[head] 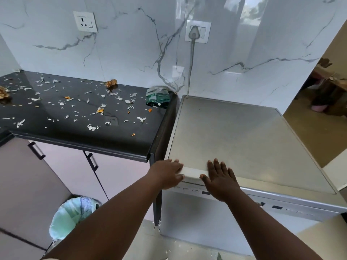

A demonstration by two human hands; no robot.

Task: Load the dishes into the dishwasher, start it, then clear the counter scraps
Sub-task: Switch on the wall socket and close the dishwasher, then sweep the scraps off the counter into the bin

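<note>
Both forearms point(112, 218) cut off below.

scraps point(97, 109) and packet point(157, 96) crowd counter point(84, 139)

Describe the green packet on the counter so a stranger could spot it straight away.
Start at the black counter left of the dishwasher. Follow it to its back right corner, by the marble wall under the plugged-in socket. There lies a crumpled green and white packet, the only printed wrapper among small white and orange scraps.
</note>
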